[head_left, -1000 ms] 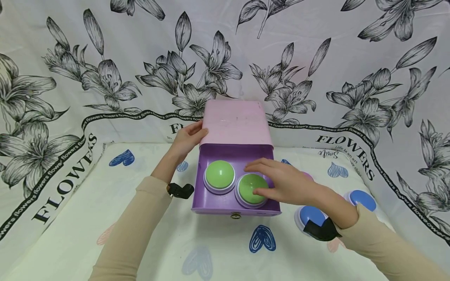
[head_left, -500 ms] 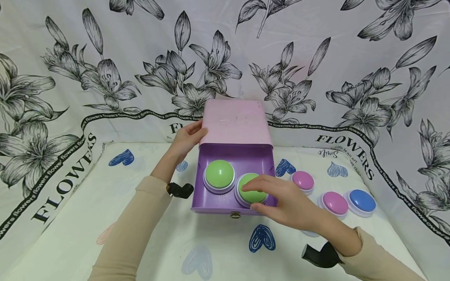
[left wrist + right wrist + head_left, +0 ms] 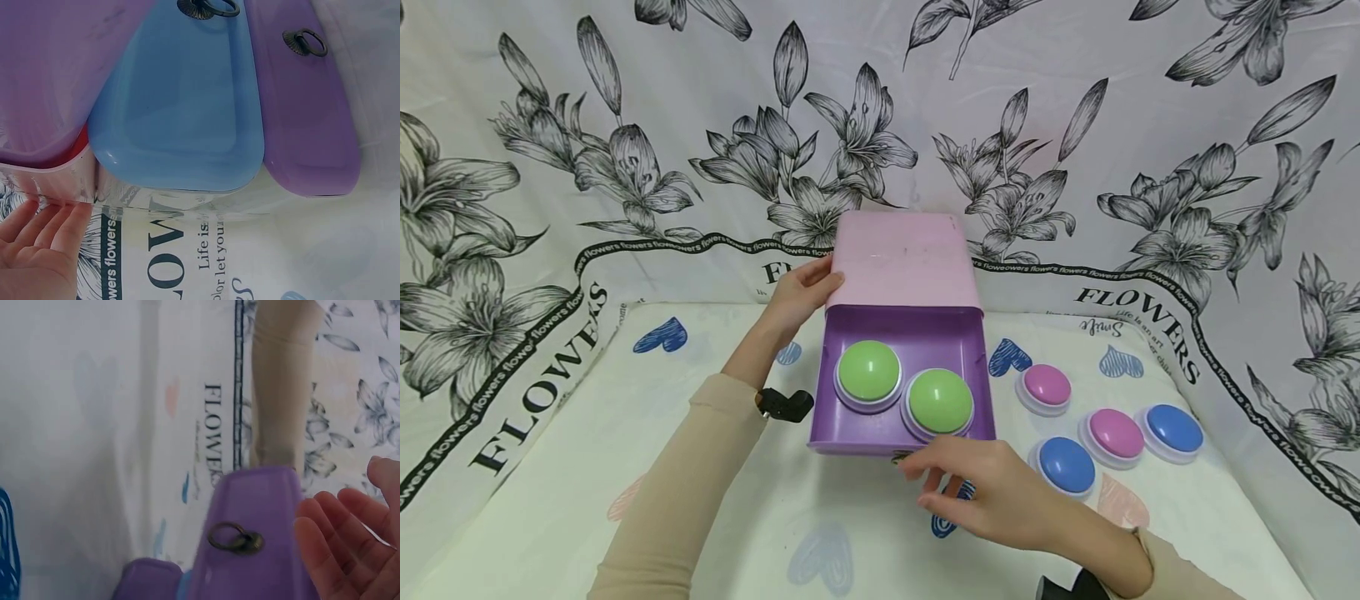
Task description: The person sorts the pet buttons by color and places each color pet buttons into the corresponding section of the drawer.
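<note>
Before the drawer (image 3: 917, 337), the right grip (image 3: 988, 496) hangs relaxed; the straight-fingered left grip (image 3: 801, 300) touches the cabinet (image 3: 906, 260).

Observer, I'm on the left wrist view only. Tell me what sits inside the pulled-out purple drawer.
Observer: Two green domes on pale round bases sit side by side in the purple drawer.
Operator: Now give me the position of the right hand.
Observer: The right hand is just in front of that drawer, fingertips close to the ring pull; I can't tell whether they touch it.
Operator: Report any more domes outside the drawer.
Observer: Four are on the cloth to the person's right: two pink domes and two blue domes.
</note>
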Tool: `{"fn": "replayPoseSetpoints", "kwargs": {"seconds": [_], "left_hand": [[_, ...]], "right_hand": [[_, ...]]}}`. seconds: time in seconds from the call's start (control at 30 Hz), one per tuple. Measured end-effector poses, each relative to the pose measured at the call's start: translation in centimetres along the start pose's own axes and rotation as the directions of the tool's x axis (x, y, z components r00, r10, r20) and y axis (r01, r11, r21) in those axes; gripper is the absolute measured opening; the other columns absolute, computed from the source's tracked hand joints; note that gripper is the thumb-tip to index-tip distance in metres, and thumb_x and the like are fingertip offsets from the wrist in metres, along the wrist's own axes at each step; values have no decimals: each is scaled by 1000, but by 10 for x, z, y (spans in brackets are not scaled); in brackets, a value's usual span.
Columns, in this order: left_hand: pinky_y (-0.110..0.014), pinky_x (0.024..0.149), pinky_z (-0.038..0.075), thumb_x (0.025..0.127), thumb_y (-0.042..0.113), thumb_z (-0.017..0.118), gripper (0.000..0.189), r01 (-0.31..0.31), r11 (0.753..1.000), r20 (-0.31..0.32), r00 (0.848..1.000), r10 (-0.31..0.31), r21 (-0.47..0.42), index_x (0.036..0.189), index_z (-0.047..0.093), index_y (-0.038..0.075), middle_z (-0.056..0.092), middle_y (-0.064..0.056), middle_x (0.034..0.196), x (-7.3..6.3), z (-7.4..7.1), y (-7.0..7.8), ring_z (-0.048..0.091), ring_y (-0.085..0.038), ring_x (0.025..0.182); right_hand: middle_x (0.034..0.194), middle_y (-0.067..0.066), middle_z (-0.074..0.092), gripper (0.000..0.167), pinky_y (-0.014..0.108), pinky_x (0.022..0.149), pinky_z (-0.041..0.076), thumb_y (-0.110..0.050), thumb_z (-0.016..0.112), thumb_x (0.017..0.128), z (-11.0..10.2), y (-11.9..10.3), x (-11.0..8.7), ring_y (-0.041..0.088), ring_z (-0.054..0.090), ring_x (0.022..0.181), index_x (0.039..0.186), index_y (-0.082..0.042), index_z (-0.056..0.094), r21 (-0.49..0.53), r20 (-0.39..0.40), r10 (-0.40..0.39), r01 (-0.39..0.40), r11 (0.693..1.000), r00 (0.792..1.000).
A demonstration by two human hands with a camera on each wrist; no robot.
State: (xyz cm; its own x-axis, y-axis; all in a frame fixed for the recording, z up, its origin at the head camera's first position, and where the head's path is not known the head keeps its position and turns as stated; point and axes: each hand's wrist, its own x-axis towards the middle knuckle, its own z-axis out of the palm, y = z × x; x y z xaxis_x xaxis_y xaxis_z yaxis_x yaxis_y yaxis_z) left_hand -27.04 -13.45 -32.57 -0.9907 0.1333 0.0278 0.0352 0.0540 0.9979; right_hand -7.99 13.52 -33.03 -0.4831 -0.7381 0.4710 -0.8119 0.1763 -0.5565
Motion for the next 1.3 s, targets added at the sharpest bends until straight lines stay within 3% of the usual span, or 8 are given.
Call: {"fn": "replayPoseSetpoints", "kwargs": {"seconds": [0.23, 0.53, 0.7, 0.87, 1.1, 1.3], "left_hand": [[-32, 101, 42, 89, 27, 61, 58, -6, 1000, -4, 1000, 6, 5, 141, 38, 11, 44, -9, 141, 0, 1, 0, 47, -18, 124], [-32, 101, 42, 89, 28, 61, 59, 2, 1000, -12, 1000, -2, 8, 141, 39, 12, 44, -8, 141, 1, 1, 0, 47, -18, 123], [-32, 101, 42, 89, 28, 61, 59, 2, 1000, -12, 1000, -2, 11, 141, 39, 12, 44, -7, 140, 0, 1, 1, 47, -17, 123], [-32, 101, 42, 89, 27, 61, 58, -2, 1000, -10, 1000, 2, 5, 141, 39, 12, 44, -7, 140, 0, 1, 1, 47, -17, 123], [-32, 101, 42, 89, 27, 61, 58, -3, 1000, -11, 1000, 3, 2, 141, 38, 12, 43, -8, 141, -1, 2, 1, 47, -17, 124], [-32, 101, 42, 89, 27, 61, 59, 1, 1000, -10, 1000, -1, -3, 141, 38, 12, 43, -8, 141, -2, 2, 1, 46, -17, 125]], "right_hand": [[91, -4, 65, 24, 4, 60, 47, -11, 67, 85, 31, 10, -13, -3, 61, 77, 108, -13, 61, -7, -45, -16, 16, 1000, 999], [88, -3, 68, 22, 11, 58, 50, -10, 65, 86, 56, 31, -26, 2, 62, 76, 107, -14, 63, 55, -102, 192, -187, 981, 976], [88, -4, 68, 19, 16, 57, 52, -13, 63, 88, 62, 42, -32, 1, 61, 76, 107, -14, 64, 113, -88, 326, -316, 942, 941], [90, 3, 70, 26, 19, 58, 53, -14, 62, 88, 72, 48, -37, 2, 62, 76, 114, -8, 62, 187, -78, 396, -377, 907, 915], [99, 14, 68, 32, 24, 64, 55, -10, 61, 89, 84, 51, -36, 6, 64, 81, 119, -2, 56, 280, -75, 469, -433, 857, 880], [100, 18, 67, 34, 26, 63, 56, -10, 59, 90, 86, 49, -35, 12, 66, 80, 123, -1, 53, 392, -78, 477, -412, 822, 876]]}}
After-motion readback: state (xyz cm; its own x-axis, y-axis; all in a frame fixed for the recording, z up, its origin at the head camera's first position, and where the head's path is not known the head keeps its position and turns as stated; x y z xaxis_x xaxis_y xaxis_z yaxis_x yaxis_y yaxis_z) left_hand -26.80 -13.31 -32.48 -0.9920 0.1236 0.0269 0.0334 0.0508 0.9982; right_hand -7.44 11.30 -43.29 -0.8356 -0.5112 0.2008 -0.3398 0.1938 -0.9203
